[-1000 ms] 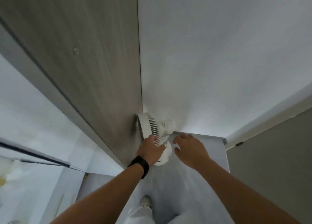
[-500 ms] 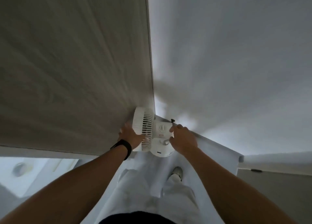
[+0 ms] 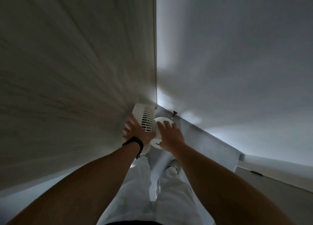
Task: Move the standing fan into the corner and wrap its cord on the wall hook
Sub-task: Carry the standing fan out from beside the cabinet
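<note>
Legible text: none. Small dark marks on the white fan (image 3: 147, 118) housing, below the right hand (image 3: 171, 136), too blurred to read.

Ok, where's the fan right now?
In the head view, the fan is low at centre, in the corner against the wood-grain wall, between the left hand and right hand.

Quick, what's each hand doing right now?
Left hand: open, fingers spread, resting on the fan grille.
Right hand: open, fingers straight, resting on the fan's round back.
</note>
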A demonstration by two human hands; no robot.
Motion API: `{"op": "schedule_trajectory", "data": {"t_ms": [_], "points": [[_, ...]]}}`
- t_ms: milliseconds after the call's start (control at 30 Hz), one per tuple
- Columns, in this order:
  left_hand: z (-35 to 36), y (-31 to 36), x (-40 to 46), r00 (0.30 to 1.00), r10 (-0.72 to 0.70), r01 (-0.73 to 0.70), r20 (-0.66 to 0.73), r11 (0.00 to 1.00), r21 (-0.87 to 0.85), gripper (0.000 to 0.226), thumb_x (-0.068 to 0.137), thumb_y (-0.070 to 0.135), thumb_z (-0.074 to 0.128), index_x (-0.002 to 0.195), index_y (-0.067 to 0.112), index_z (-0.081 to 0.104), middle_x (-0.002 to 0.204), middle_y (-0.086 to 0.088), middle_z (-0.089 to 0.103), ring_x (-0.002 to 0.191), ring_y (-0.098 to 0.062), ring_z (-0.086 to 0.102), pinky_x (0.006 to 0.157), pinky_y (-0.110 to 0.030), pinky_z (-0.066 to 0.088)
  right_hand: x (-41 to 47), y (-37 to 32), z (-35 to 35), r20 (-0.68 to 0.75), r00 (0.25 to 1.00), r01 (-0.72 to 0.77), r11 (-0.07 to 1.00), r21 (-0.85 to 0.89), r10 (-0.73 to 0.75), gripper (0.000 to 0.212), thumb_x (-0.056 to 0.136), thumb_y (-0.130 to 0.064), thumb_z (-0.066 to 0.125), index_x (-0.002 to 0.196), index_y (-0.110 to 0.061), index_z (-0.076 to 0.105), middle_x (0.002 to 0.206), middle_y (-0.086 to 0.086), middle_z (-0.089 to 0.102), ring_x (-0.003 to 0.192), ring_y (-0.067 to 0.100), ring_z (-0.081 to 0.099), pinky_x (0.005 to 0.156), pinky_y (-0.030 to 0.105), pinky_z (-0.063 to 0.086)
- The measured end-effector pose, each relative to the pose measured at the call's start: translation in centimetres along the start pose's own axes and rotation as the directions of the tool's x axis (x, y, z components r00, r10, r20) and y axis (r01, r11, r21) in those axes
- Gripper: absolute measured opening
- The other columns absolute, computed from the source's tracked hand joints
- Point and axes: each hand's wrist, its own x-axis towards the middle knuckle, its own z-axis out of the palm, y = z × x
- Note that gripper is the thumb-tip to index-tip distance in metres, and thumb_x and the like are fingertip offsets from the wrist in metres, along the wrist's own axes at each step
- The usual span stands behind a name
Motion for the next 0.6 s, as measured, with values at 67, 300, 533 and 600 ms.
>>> {"op": "schedule_trajectory", "data": {"t_ms": [67,300,533,600], "points": [[0.6,0.3,0.3,0.999,0.002,0.0,-0.035,0.999,0.048,0.152,0.059,0.066,0.09,0.16,0.021,-0.014,0.16,-0.013,0.021,0.143,-0.038,0.034,0.11,-0.053,0.042,1.0,0.3,0.5,0.021,1.0,-0.005,1.0,-0.016,0.005,0.095,0.084,-0.034,0.078,0.159,-0.024,0.02,0.159,0.009,0.03,0.141,0.041,0.035,0.111,0.053,0.043],[2.3,-0.4,1.4,0.973,0.098,-0.067,-0.21,0.986,0.151,0.137,0.065,0.07,0.082,0.16,0.016,0.0,0.139,-0.016,0.04,0.121,-0.037,0.051,0.09,-0.051,0.055,3.9,0.8,2.4,0.031,0.998,-0.045,0.999,-0.018,0.046,0.107,0.076,-0.027,0.086,0.157,-0.024,0.016,0.151,0.012,0.038,0.136,0.041,0.041,0.11,0.056,0.042],[2.1,-1.4,2.5,0.985,0.097,-0.081,-0.142,0.991,0.111,0.138,0.06,0.055,0.091,0.157,0.028,-0.004,0.144,-0.018,0.034,0.127,-0.041,0.048,0.1,-0.056,0.052,4.6,1.4,4.3,-0.035,0.999,-0.024,0.993,0.113,0.028,0.093,0.077,-0.033,0.083,0.15,-0.025,0.026,0.136,0.012,0.05,0.123,0.038,0.052,0.092,0.053,0.056],[1.9,-1.3,2.2,0.984,0.14,-0.13,-0.107,0.987,0.092,0.138,0.061,0.053,0.092,0.158,0.028,-0.002,0.145,-0.017,0.035,0.128,-0.039,0.047,0.095,-0.055,0.054,4.0,1.5,4.1,-0.037,0.998,-0.043,0.989,0.143,0.048,0.094,0.074,-0.035,0.085,0.149,-0.024,0.028,0.134,0.011,0.051,0.121,0.037,0.053,0.09,0.052,0.057]]}}
